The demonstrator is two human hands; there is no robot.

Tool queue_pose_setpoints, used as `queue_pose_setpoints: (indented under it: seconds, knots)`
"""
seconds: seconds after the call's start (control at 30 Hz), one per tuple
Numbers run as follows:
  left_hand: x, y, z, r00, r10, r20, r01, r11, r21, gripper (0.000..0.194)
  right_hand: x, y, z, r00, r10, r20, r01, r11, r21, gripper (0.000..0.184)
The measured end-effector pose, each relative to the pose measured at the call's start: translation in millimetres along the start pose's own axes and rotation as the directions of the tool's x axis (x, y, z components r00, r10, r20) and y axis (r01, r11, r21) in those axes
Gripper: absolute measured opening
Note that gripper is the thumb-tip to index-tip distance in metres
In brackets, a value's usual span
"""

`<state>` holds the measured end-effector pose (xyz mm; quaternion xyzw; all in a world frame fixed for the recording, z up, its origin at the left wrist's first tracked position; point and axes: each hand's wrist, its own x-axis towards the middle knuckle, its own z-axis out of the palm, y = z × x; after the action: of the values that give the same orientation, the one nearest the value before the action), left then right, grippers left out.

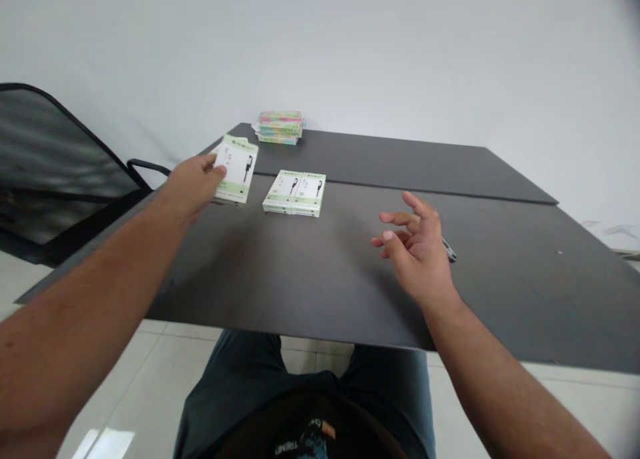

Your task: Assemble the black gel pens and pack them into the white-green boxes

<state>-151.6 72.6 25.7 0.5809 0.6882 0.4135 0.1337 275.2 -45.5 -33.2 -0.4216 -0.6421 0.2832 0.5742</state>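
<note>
My left hand (194, 185) is closed on a flat white and green box (238, 167) printed with a small black device. Part of another such box shows at its upper edge, beneath or behind it; I cannot tell whether the hand grips that too. To the right, two more white and green boxes (295, 191) lie side by side on the dark grey table (300, 272). My right hand (417, 249) is over the table with its fingers apart and nothing in them. A small grey and black object (449, 250) lies just beyond it, partly hidden by the hand.
Several colourful packs (279, 127) are stacked on the rear tabletop against the white wall (380, 59). A black mesh chair (55, 172) stands at the left. A raised seam (400, 189) runs between the front and rear tabletops.
</note>
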Motion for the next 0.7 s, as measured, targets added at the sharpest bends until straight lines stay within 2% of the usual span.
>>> queue_pose_setpoints:
  seconds: [0.1,0.2,0.3,0.4,0.53,0.7]
  knots:
    - [21,-21,12.7,0.968,-0.233,0.096,0.228,0.972,0.060,0.040,-4,2,1,0.999,0.000,0.041,0.002,0.999,-0.047,0.062]
    - [25,-29,32.0,0.936,-0.308,0.168,0.292,0.950,0.113,0.041,-7,5,2,0.996,-0.002,0.087,0.012,0.994,-0.109,0.064]
    - [25,-24,44.0,0.930,-0.290,0.225,0.255,0.951,0.174,0.041,-8,8,2,0.994,-0.002,0.114,0.020,0.988,-0.152,0.065]
    - [30,-18,46.9,0.931,-0.260,0.257,0.181,0.938,0.296,0.040,-10,10,2,0.991,-0.006,0.133,0.030,0.982,-0.184,0.066]
    - [35,-16,45.6,0.949,-0.198,0.244,0.059,0.875,0.480,0.038,-13,11,1,0.988,-0.020,0.154,0.051,0.978,-0.204,0.069]
    - [28,-20,45.5,0.970,-0.127,0.206,-0.015,0.820,0.573,0.047,-15,11,0,0.984,-0.013,0.179,0.054,0.972,-0.227,0.068]
